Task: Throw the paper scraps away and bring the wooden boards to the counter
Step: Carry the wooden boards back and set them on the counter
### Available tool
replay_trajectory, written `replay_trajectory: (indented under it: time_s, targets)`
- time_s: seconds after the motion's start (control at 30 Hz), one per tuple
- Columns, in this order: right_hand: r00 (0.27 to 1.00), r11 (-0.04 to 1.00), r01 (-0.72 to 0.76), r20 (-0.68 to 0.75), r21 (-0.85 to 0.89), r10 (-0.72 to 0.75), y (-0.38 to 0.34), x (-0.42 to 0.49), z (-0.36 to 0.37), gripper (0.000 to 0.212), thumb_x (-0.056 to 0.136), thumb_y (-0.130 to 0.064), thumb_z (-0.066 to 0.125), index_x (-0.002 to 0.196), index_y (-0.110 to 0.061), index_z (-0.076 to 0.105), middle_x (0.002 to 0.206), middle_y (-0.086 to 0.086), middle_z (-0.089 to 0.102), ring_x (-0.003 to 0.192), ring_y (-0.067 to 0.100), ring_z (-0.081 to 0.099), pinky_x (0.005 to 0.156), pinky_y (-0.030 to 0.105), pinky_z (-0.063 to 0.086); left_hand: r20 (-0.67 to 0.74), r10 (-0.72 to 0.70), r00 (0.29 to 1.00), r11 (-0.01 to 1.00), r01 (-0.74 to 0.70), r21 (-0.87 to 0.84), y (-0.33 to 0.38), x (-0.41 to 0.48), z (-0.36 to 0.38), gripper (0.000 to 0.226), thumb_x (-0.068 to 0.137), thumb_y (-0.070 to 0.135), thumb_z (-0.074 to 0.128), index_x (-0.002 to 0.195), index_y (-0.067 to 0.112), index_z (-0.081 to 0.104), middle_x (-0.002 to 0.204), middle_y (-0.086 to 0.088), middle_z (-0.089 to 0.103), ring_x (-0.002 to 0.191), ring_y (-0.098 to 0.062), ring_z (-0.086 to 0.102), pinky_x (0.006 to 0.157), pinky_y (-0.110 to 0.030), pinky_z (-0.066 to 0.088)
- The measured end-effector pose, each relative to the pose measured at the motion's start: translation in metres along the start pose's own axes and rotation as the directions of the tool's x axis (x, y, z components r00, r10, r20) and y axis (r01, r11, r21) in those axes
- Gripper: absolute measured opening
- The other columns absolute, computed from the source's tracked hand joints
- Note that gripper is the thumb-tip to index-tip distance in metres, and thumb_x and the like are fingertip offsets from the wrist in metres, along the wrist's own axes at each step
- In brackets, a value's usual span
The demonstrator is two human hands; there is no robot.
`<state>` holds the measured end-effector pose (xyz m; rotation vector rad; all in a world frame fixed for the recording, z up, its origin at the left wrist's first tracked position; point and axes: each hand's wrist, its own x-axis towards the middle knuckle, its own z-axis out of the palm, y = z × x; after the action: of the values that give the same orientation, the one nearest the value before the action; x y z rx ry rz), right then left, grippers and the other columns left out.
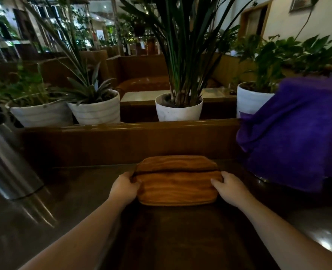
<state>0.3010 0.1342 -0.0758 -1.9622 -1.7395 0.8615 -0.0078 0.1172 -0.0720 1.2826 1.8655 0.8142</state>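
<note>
Squarely between left hand (124, 187) and right hand (227, 187), wooden boards (175, 181) sit gripped.

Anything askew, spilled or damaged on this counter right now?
Nothing spilled or damaged. The wooden boards sit as a stack of two on the dark counter, the left hand and right hand at its ends. One oddity: a purple towel draped over something hidden at right.

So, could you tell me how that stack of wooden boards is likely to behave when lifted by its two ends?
The wooden boards look stiff, so no sagging is likely. They appear to be a stack, so the top one might slide if tilted. The left hand and right hand grip opposite ends, which should steady them.
</note>
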Motion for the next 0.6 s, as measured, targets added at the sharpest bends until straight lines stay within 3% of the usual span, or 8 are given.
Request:
replay_trajectory:
  time_s: [0.1,0.33,0.5,0.6]
  targets:
    - [1.0,1.0,-0.011,-0.021,-0.029,0.011,0.002,0.003,0.0,0.042,0.094,-0.045,0.047,0.123,-0.016,0.055,0.113,0.004,0.059,0.094,0.019,0.055,0.084,0.036,0.046,0.013,-0.018,1.0,1.0,0.018,0.004,-0.002,0.004,-0.003,0.044,0.089,0.026,0.059,0.131,0.022,0.046,0.1,0.001,0.061,0.084,-0.017,0.066,0.073,-0.033,0.057]
    - [0.999,0.996,-0.034,-0.037,-0.081,0.032,0.004,0.01,0.003,0.06,0.092,-0.054,0.042,0.139,-0.016,0.045,0.138,0.007,0.05,0.121,0.028,0.051,0.101,0.046,0.043,0.031,-0.01,0.999,1.0,0.011,-0.025,-0.01,0.003,-0.005,0.048,0.087,0.031,0.062,0.132,0.024,0.046,0.115,0.001,0.057,0.098,-0.017,0.06,0.087,-0.041,0.054]
    - [0.998,0.992,-0.038,-0.056,-0.123,0.031,0.001,0.013,0.004,0.062,0.092,-0.054,0.041,0.141,-0.015,0.043,0.143,0.008,0.045,0.126,0.029,0.047,0.103,0.047,0.041,0.023,0.036,0.999,0.999,-0.036,0.027,-0.01,0.003,-0.004,0.049,0.089,0.031,0.059,0.135,0.022,0.043,0.11,0.002,0.057,0.094,-0.015,0.061,0.086,-0.039,0.054]
    - [0.997,0.988,-0.031,-0.073,-0.149,0.02,0.0,0.011,0.005,0.062,0.093,-0.053,0.04,0.142,-0.015,0.042,0.144,0.007,0.043,0.126,0.029,0.046,0.102,0.046,0.041,0.01,0.068,0.998,0.996,-0.069,0.061,-0.009,0.001,0.0,0.048,0.091,0.029,0.056,0.136,0.019,0.041,0.095,0.008,0.054,0.085,-0.013,0.061,0.076,-0.031,0.054]
